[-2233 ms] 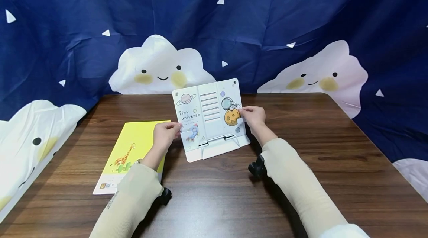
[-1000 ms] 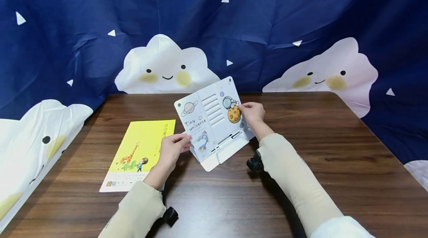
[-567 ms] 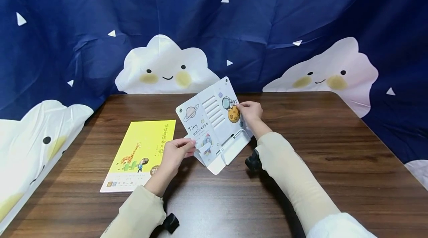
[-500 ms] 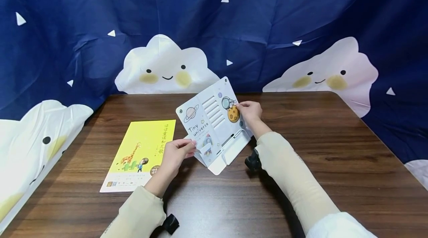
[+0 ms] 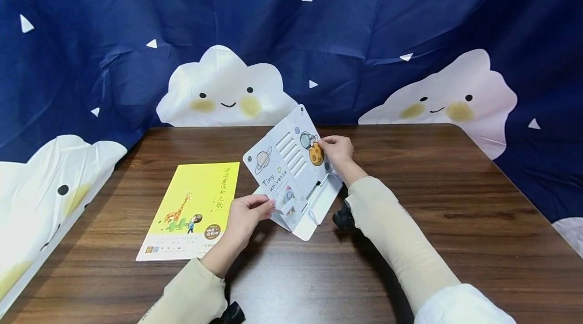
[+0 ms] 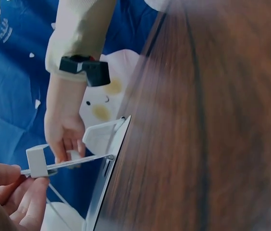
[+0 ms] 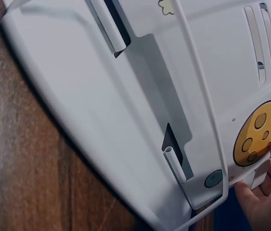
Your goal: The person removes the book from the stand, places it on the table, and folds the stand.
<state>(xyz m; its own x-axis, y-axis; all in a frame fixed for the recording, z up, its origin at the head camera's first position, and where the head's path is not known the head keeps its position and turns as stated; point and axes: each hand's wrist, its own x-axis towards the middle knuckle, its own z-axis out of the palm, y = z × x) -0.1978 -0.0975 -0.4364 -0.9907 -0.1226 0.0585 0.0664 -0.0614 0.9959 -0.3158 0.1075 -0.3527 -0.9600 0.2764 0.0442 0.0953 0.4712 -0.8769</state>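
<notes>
A white book stand (image 5: 291, 172) printed with planets, a rocket and an astronaut stands on the wooden table, its back plate leaning and turned at an angle. My left hand (image 5: 248, 215) pinches its lower left edge between thumb and fingers, beside a small white clip (image 6: 37, 161). On the opposite edge, near the orange moon picture, my right hand (image 5: 338, 152) pinches the plate with thumb and fingers. Close up in the right wrist view are the stand's base ledge (image 7: 78, 96) and a wire page holder (image 7: 200, 82).
A yellow book (image 5: 196, 202) with a giraffe on its cover lies flat on the table (image 5: 432, 202), left of the stand. Behind the table hangs a dark blue curtain (image 5: 341, 25) with smiling clouds. Each wrist wears a black device (image 5: 343, 215).
The book stand has turned counter-clockwise, its left edge coming nearer and its right edge going back. Both hands have moved with it, uncovering more of the yellow book.
</notes>
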